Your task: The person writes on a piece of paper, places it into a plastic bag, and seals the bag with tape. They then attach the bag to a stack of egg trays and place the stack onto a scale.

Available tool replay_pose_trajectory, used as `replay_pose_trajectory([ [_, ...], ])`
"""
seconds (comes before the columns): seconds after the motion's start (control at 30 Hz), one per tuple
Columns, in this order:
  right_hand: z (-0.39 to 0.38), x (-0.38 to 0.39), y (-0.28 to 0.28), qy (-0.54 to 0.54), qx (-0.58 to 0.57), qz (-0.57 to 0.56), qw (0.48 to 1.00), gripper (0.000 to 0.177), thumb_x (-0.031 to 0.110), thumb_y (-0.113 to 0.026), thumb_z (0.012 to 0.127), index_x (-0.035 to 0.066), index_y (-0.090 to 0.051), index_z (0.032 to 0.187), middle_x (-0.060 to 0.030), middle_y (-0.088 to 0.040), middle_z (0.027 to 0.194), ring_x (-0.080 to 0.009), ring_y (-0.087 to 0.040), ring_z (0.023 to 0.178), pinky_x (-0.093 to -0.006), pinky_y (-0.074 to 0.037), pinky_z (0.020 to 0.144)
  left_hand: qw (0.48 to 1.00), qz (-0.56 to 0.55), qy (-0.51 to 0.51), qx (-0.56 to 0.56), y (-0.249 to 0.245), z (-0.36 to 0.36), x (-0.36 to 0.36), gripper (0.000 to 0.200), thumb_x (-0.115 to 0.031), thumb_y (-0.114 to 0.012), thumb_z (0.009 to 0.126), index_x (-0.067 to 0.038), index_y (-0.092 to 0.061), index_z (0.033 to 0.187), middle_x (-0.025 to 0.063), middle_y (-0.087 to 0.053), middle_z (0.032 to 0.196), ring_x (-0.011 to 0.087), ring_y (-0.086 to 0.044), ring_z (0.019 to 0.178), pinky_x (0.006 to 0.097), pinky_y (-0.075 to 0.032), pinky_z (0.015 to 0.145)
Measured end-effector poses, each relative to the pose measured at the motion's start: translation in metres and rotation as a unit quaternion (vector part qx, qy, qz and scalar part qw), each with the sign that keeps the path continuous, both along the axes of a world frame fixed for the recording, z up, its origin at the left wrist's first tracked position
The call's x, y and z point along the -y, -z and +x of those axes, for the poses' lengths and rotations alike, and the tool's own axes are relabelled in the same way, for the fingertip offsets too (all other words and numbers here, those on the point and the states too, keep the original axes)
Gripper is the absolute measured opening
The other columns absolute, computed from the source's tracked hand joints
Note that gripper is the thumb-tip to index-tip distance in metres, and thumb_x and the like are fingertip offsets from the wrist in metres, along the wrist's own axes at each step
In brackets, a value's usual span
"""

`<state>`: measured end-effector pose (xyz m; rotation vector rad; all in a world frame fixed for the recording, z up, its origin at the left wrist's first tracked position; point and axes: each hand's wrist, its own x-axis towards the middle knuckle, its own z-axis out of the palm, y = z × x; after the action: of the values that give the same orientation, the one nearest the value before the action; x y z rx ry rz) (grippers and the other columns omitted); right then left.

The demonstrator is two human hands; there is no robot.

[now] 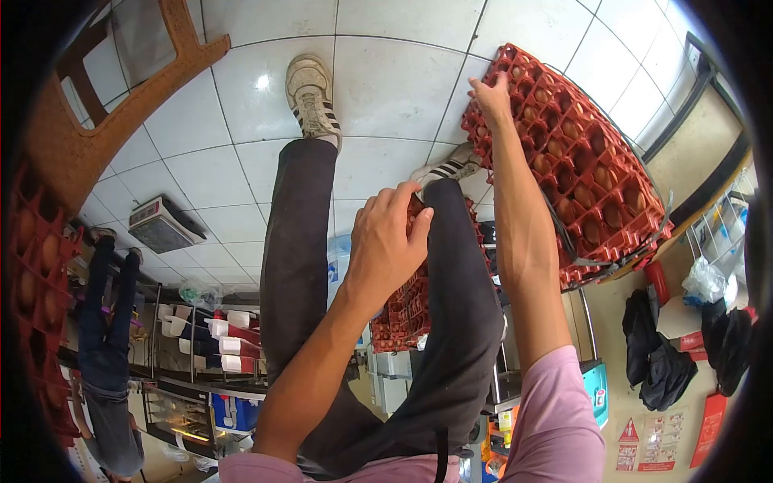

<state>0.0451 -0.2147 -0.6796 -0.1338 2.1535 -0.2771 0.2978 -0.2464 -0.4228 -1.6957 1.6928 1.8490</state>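
My left hand (390, 229) is in the middle, its fingers curled and the thumb out, right over my knee. A dark red bit of egg tray shows between its thumb and fingers. Below it, between my legs, stands a stack of red egg trays (401, 318), partly hidden by my arm and thigh. To the right, a bigger stack of red egg trays (568, 133) filled with brown eggs leans at an angle, bound with dark straps. My right hand (491, 98) rests at its far left corner, thumb and finger spread apart, the other fingers hidden.
More egg trays (36, 266) stand at the left edge beneath a brown plastic chair (121, 121). A scale (163, 222) lies on the white tiled floor (394, 88). Another person (109, 378) stands behind, at left. Black bags (656, 342) hang by the right wall.
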Motion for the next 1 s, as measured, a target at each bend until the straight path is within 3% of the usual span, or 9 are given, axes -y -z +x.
replay_pose_trajectory([
  [0.2, 0.004, -0.01, 0.03, -0.038, -0.01, -0.041, 0.998, 0.072, 0.029, -0.073, 0.084, 0.004, -0.044, 0.146, -0.0142, -0.071, 0.087, -0.0213, -0.067, 0.066, -0.0342, -0.053, 0.06, 0.999, -0.007, 0.036, 0.025, 0.003, 0.0, 0.002, 0.031, -0.019, -0.065, 0.092, -0.003, -0.059, 0.119, 0.0197, -0.065, 0.101, 0.036, -0.064, 0.099, 0.0437, -0.05, 0.086],
  [0.23, 0.01, -0.02, 0.043, -0.126, -0.12, -0.065, 0.983, 0.057, 0.037, -0.073, 0.084, 0.004, -0.062, 0.129, -0.0148, -0.073, 0.085, -0.0278, -0.071, 0.074, -0.0387, -0.055, 0.07, 0.999, -0.015, 0.029, 0.034, 0.005, 0.001, 0.002, 0.031, -0.019, -0.065, 0.093, -0.003, -0.059, 0.119, 0.0191, -0.066, 0.101, 0.0346, -0.065, 0.098, 0.0428, -0.05, 0.085],
  [0.3, 0.039, -0.001, -0.011, -0.089, -0.066, -0.064, 0.992, 0.033, 0.036, -0.071, 0.086, 0.003, -0.073, 0.087, -0.0167, -0.072, 0.08, -0.0312, -0.072, 0.082, -0.0414, -0.055, 0.075, 0.998, -0.047, 0.025, 0.029, 0.016, 0.003, -0.004, 0.029, -0.021, -0.066, 0.093, -0.004, -0.062, 0.117, 0.0169, -0.068, 0.1, 0.03, -0.067, 0.092, 0.0396, -0.053, 0.082],
  [0.4, 0.09, 0.011, -0.143, -0.04, -0.112, -0.339, 0.933, 0.014, 0.0, -0.061, 0.086, 0.0, -0.063, 0.1, -0.0165, -0.067, 0.089, -0.0309, -0.066, 0.077, -0.0382, -0.052, 0.069, 0.998, -0.041, -0.03, 0.037, 0.014, -0.004, -0.007, 0.021, -0.013, -0.065, 0.092, -0.002, -0.064, 0.11, 0.0135, -0.068, 0.09, 0.0256, -0.067, 0.082, 0.0371, -0.052, 0.072],
  [0.53, 0.059, 0.002, -0.365, -0.02, -0.226, -0.35, 0.909, 0.018, -0.002, -0.065, 0.084, 0.001, -0.065, 0.102, -0.0111, -0.063, 0.086, -0.0231, -0.063, 0.08, -0.0325, -0.05, 0.074, 0.994, -0.101, -0.024, 0.041, -0.005, 0.0, -0.03, 0.02, -0.009, -0.064, 0.091, -0.004, -0.065, 0.11, 0.0114, -0.068, 0.088, 0.0217, -0.067, 0.078, 0.0339, -0.048, 0.064],
  [0.63, 0.001, -0.072, -0.408, 0.217, -0.327, -0.262, 0.882, 0.025, -0.002, -0.061, 0.084, -0.002, -0.062, 0.109, -0.0111, -0.061, 0.097, -0.0216, -0.062, 0.092, -0.0328, -0.05, 0.086, 0.991, -0.124, 0.007, 0.051, -0.044, -0.011, -0.05, 0.019, -0.008, -0.063, 0.091, -0.005, -0.066, 0.11, 0.0103, -0.068, 0.087, 0.0207, -0.066, 0.078, 0.0341, -0.049, 0.064],
  [0.73, -0.068, -0.113, -0.421, -0.036, -0.437, -0.164, 0.883, 0.041, 0.007, -0.067, 0.075, -0.001, -0.061, 0.114, -0.0172, -0.058, 0.11, -0.0361, -0.055, 0.109, -0.0479, -0.041, 0.1, 0.992, -0.124, 0.001, -0.005, -0.106, -0.055, -0.061, 0.02, -0.007, -0.062, 0.09, -0.004, -0.065, 0.109, 0.0105, -0.066, 0.085, 0.0206, -0.066, 0.078, 0.0334, -0.049, 0.067],
  [0.9, -0.115, -0.157, -0.402, -0.211, -0.353, -0.134, 0.902, 0.039, 0.024, -0.073, 0.076, 0.004, -0.061, 0.107, -0.0125, -0.064, 0.096, -0.0312, -0.056, 0.106, -0.0444, -0.041, 0.091, 0.986, -0.147, 0.04, -0.072, -0.176, -0.127, -0.084, 0.018, -0.01, -0.064, 0.091, -0.005, -0.066, 0.109, 0.0119, -0.069, 0.09, 0.0231, -0.068, 0.082, 0.0366, -0.052, 0.07],
  [1.0, -0.131, -0.161, -0.393, -0.207, -0.318, -0.154, 0.912, 0.037, 0.024, -0.073, 0.075, 0.005, -0.059, 0.103, -0.0127, -0.061, 0.093, -0.0306, -0.056, 0.101, -0.0457, -0.041, 0.09, 0.978, -0.177, 0.047, -0.102, -0.207, -0.158, -0.096, 0.019, -0.009, -0.064, 0.091, -0.004, -0.065, 0.109, 0.012, -0.069, 0.09, 0.0235, -0.068, 0.082, 0.0363, -0.051, 0.07],
])
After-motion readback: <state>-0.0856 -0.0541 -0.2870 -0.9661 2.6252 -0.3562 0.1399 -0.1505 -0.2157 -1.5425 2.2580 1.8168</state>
